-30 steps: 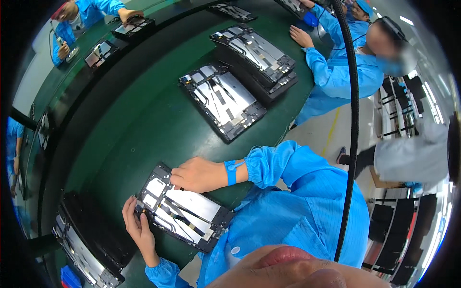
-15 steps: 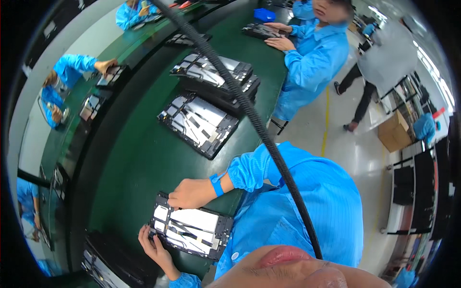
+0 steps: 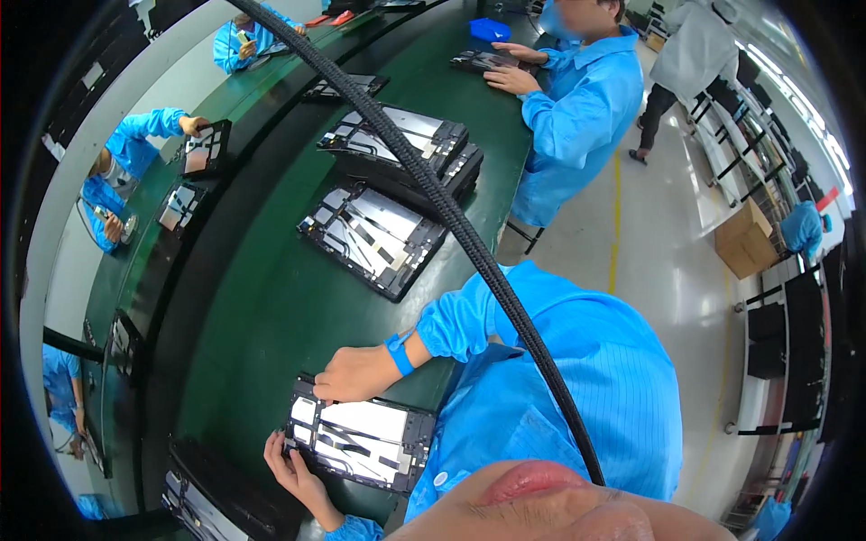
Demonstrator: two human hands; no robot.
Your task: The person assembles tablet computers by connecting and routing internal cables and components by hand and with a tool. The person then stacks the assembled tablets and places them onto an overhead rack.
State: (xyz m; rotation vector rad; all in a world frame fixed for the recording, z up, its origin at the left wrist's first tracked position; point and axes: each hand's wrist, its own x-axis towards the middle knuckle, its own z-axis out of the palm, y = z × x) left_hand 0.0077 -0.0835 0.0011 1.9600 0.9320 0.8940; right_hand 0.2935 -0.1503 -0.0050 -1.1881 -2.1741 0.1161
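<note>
An opened tablet (image 3: 374, 428) lies before me on the green bench, its white panels, dark ribbon cables and black frame exposed. My left hand (image 3: 302, 473) grips its near left edge, with thumb and fingers at the rim. Over the far left corner, my right hand (image 3: 356, 371) is closed, its fingertips bent down onto the frame; whatever they pinch is hidden beneath them. A blue strap (image 3: 399, 354) circles the right wrist.
Another opened tablet (image 3: 374, 239) lies farther along the bench beside a stack of tablets (image 3: 401, 135). More units (image 3: 203, 500) stand at the lower left. A black braided cord (image 3: 433, 185) crosses the view. A co-worker in blue (image 3: 577, 117) handles a tablet farther up.
My right hand stays at the tablet's corner with only a slight shift. The view has moved a little. A person in grey has walked farther off down the aisle.
</note>
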